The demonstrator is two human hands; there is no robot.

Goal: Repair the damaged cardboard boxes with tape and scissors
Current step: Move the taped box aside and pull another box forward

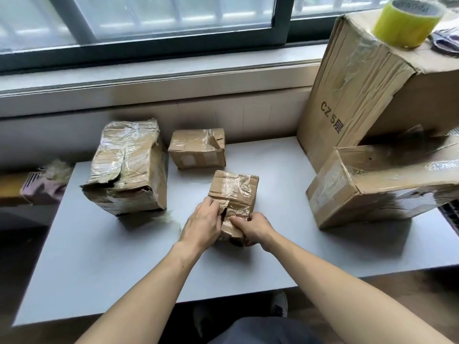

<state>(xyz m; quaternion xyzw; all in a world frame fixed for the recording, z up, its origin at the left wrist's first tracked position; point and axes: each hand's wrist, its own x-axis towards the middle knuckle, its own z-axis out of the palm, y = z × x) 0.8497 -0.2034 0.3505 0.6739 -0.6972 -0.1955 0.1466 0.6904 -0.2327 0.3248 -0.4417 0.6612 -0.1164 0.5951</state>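
A pale grey counter stands under a window whose frosted panes blur whatever lies outside. At the far left, off the counter's edge, sits a low shape with a pinkish cloth on it, too blurred to identify. On the counter, the leftmost box is crumpled, its top wrapped in wrinkled clear tape and its front corner torn open. Just right of it and further back sits a smaller box with a ripped flap at its top right; a pale label on its front cannot be read.

Near the middle, at the counter's front, lies the small box being worked on, its near end split and covered in creased tape. The left hand grips the near left edge, fingers curled into the tear. The right hand holds the near right side, thumb on top, fingers tucked beneath and mostly hidden.

To the right, a tall box printed "CZ 5" plus one character stands against the wall, cut off by the frame. A yellow-green tape roll rests on its top; the print inside the core is unreadable. Beside the roll, a dark object is partly cut off. In front, a tilted box shows a dark smear and a faded label.
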